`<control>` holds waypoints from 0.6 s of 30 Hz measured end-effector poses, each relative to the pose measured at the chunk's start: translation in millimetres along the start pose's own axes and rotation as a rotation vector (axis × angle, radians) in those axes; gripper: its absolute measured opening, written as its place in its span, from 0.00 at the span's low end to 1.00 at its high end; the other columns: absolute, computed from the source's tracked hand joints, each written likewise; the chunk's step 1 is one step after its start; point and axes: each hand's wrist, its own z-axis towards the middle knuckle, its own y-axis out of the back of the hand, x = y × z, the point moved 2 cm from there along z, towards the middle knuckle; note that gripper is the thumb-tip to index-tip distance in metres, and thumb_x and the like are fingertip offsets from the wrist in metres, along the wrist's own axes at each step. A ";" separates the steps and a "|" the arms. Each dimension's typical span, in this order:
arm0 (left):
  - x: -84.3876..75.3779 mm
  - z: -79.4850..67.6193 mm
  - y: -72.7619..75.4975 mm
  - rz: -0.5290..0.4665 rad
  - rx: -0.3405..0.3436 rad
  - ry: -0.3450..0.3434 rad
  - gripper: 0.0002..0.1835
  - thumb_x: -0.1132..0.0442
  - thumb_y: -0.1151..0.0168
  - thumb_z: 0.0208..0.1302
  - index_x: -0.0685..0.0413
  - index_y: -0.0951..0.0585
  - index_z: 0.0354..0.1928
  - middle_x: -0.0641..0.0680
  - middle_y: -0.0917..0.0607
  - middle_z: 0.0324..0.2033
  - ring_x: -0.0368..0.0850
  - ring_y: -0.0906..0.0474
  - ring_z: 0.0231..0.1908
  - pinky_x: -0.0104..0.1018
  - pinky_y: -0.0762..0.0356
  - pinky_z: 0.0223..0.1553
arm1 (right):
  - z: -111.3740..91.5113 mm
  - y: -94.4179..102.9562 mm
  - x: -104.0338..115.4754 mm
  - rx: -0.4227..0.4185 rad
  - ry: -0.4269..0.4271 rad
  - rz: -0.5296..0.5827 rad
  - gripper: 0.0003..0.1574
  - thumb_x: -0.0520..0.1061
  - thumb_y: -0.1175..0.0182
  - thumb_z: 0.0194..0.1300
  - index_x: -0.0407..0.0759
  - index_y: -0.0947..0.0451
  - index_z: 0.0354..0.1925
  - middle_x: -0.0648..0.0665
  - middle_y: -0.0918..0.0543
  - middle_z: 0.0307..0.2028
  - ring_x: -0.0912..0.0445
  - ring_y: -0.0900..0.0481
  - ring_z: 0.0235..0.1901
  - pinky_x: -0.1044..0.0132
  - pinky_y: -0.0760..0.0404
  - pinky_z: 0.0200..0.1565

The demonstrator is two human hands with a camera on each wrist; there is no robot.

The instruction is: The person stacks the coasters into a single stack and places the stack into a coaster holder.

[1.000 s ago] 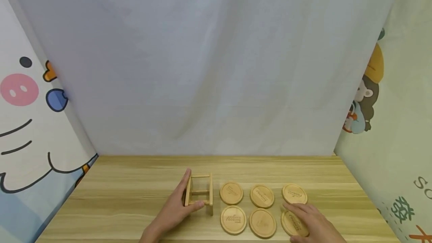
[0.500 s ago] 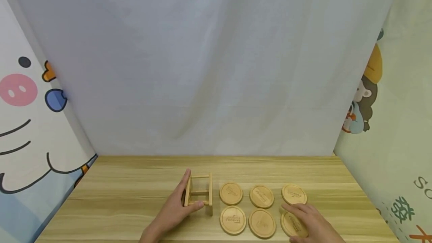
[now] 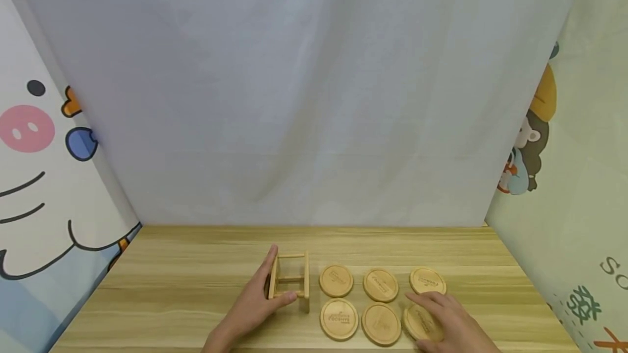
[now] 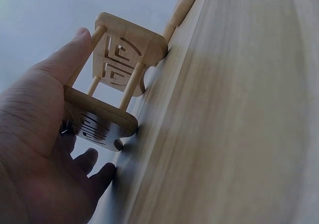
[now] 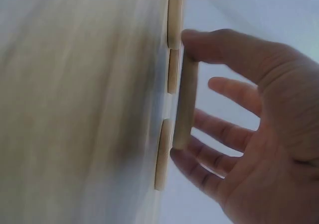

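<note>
On the wooden table, my left hand [image 3: 252, 301] grips a small bamboo coaster rack [image 3: 306, 277], its thumb reaching over the front rod and its fingers around the left side panel. Cut-out line patterns mark the rack's side panels [image 4: 129, 45] in the left wrist view. My right hand [image 3: 453, 324] holds a round bamboo coaster [image 3: 420, 321] at the near right, pinched by its edge between thumb and fingers. Seen edge-on in the right wrist view, that coaster [image 5: 186, 102] stands off the tabletop, slightly tilted. No coaster shows in the rack.
Several more engraved coasters lie flat between the hands, among them a far-left one [image 3: 336, 281], a near-middle one [image 3: 381, 324] and a far-right one [image 3: 428, 281]. A pale grey curtain [image 3: 314, 97] hangs behind the table [image 3: 196, 255], with printed cartoon cloths at both sides.
The right hand and its coaster have shifted slightly to the left, and the coaster overlaps closer to the near-middle one. The left hand and rack stay put.
</note>
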 end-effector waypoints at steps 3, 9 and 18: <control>0.5 -0.4 0.1 0.001 0.000 0.008 0.65 0.38 0.21 0.67 0.37 0.55 0.93 0.54 0.53 0.89 0.66 0.53 0.86 0.74 0.52 0.82 | 4.4 0.7 8.3 0.002 -0.011 0.002 0.53 0.57 0.13 0.58 0.41 0.21 0.74 0.43 0.16 0.59 0.45 0.19 0.54 0.54 0.13 0.47; -0.7 -0.9 0.5 0.006 -0.002 0.006 0.65 0.39 0.20 0.67 0.38 0.54 0.92 0.55 0.53 0.90 0.67 0.52 0.86 0.74 0.51 0.82 | 13.1 -1.8 21.2 0.012 -0.014 0.017 0.52 0.53 0.12 0.56 0.43 0.20 0.75 0.45 0.15 0.60 0.45 0.18 0.56 0.54 0.13 0.48; -2.3 -0.1 0.1 -0.017 -0.003 0.021 0.65 0.38 0.20 0.66 0.37 0.54 0.92 0.53 0.52 0.90 0.65 0.53 0.87 0.73 0.52 0.82 | 25.4 -5.9 34.7 0.022 -0.001 0.041 0.55 0.50 0.12 0.56 0.47 0.22 0.78 0.47 0.16 0.61 0.48 0.19 0.57 0.52 0.12 0.49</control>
